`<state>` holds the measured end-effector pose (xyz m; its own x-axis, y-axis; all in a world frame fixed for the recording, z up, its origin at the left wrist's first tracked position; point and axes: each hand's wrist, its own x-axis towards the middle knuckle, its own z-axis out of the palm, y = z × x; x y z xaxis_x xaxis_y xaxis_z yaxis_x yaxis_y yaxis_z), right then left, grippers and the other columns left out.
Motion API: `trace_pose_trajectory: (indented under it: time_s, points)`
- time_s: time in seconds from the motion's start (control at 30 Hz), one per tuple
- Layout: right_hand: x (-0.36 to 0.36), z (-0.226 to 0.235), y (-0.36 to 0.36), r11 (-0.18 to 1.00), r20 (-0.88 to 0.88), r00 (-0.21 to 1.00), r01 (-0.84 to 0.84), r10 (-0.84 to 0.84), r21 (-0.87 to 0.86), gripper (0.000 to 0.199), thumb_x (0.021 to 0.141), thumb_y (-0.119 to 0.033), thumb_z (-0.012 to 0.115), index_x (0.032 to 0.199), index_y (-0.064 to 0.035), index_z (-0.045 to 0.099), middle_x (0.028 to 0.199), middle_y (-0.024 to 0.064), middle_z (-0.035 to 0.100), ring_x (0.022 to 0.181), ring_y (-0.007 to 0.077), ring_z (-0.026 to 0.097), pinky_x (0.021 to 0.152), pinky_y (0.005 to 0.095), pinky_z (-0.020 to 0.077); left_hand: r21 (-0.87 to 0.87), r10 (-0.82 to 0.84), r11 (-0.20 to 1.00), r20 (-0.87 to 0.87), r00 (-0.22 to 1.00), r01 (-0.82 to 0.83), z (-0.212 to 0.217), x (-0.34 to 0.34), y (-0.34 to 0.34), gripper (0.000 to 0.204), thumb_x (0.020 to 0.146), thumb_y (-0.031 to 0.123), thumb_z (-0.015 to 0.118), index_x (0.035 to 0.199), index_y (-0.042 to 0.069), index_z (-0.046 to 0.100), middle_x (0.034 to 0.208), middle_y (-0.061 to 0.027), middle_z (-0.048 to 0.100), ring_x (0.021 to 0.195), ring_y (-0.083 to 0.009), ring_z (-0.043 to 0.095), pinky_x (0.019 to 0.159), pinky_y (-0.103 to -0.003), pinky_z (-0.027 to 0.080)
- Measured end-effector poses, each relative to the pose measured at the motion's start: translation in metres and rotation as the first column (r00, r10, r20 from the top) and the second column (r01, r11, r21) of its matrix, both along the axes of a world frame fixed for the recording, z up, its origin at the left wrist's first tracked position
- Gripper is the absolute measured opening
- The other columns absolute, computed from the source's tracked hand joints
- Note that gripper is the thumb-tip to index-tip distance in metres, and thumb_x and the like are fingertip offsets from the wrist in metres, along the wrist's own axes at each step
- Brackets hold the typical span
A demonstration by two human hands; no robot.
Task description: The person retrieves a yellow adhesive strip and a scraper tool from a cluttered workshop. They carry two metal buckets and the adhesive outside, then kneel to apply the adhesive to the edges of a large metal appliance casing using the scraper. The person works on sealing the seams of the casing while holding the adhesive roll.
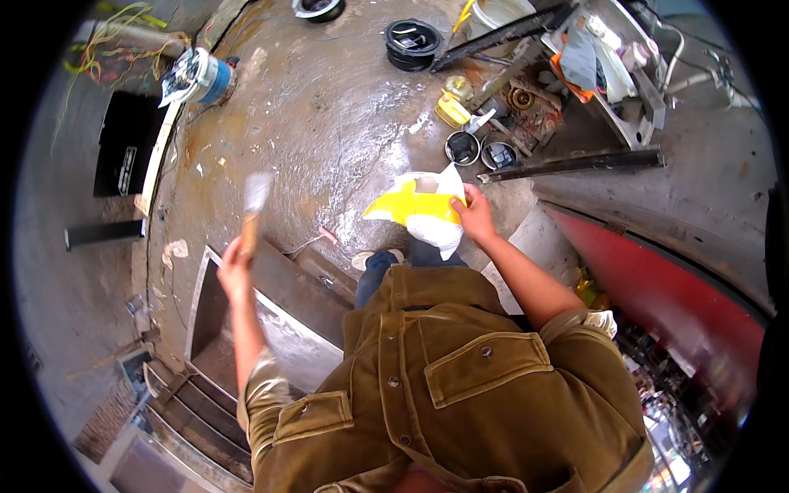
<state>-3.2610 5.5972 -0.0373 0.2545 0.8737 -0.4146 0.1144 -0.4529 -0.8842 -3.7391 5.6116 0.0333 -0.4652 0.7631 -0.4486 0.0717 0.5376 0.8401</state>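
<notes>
My left hand [235, 273] is closed around the wooden handle of a brush [256, 194]. Its pale bristles point up and away from me, smeared by motion. Over my feet, my right hand [474, 215] grips the right edge of a white and yellow plastic bag [415, 207], thumb on top. The bag looks open on its far side, with pointed white corners; I cannot make out its contents. Brush and bag are well apart. Left of my legs is a grey metal box-shaped frame [296, 349], below my left forearm.
Wet concrete floor [304, 107] stretches ahead. A blue and white bucket [212, 80] stands far left, a black tub [411, 45] farther ahead. Two small cans [462, 148] and a yellow container [451, 109] sit beyond the bag. A red panel [657, 287] lies right; a dark bar [575, 164] crosses nearby.
</notes>
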Motion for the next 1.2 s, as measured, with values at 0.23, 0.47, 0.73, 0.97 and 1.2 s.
trace_pose_trajectory:
  time_s: [0.23,0.47,0.73,0.97,1.2]
  points:
    - [0.014,0.004,0.018,0.923,-0.504,0.773,0.323,-0.386,-0.212,0.027,0.089,-0.011,0.058,0.112,0.0013,0.051,0.097,0.0064,0.063,0.086,0.013,0.06,0.074,0.0266,0.0488,-0.046,-0.462,0.853,0.395,0.794,0.52,-0.001,0.291,0.069,0.035,0.083,-0.004,0.056,0.117,0.004,0.059,0.103,-0.0066,0.063,0.088,-0.0136,0.059,0.075,-0.025,0.049]
    - [0.082,-0.012,-0.019,0.594,-0.444,0.444,0.75,-0.778,-0.291,0.031,0.084,-0.013,0.066,0.11,-0.001,0.055,0.1,0.0077,0.062,0.084,0.0178,0.062,0.073,0.032,0.0511,0.171,-0.813,0.4,0.52,0.262,0.901,-0.075,0.422,0.07,0.032,0.081,-0.008,0.058,0.111,0.001,0.058,0.102,-0.0062,0.062,0.095,-0.0135,0.059,0.081,-0.026,0.048]
    - [0.091,-0.09,-0.068,0.321,-0.338,0.182,0.849,-0.924,-0.42,0.019,0.08,-0.007,0.067,0.098,-0.0023,0.061,0.088,0.0047,0.065,0.075,0.0152,0.063,0.068,0.0286,0.0508,0.181,-0.792,-0.478,0.334,-0.511,0.859,-0.181,0.488,0.082,0.024,0.076,-0.004,0.062,0.1,0.002,0.063,0.094,-0.0091,0.064,0.088,-0.0205,0.063,0.08,-0.03,0.049]
    - [0.066,-0.224,-0.058,0.323,-0.23,0.245,0.852,-0.942,-0.413,0.024,0.073,-0.007,0.069,0.095,0.0004,0.061,0.083,0.0037,0.063,0.071,0.0116,0.059,0.065,0.0273,0.0475,0.137,-0.642,-0.731,0.193,-0.742,0.669,-0.284,0.5,0.098,0.017,0.075,0.003,0.063,0.091,0.006,0.065,0.085,-0.0093,0.064,0.081,-0.0219,0.064,0.072,-0.032,0.05]
    - [0.08,-0.366,-0.1,0.112,0.04,0.129,0.95,-0.991,-0.292,0.031,0.076,-0.004,0.059,0.106,0.0048,0.055,0.095,0.01,0.061,0.084,0.0154,0.057,0.076,0.029,0.0453,-0.34,-0.956,-0.114,0.292,-0.011,0.934,-0.542,0.553,0.172,0.007,0.085,0.013,0.058,0.086,0.007,0.063,0.079,-0.0015,0.063,0.069,-0.0093,0.059,0.061,-0.025,0.048]
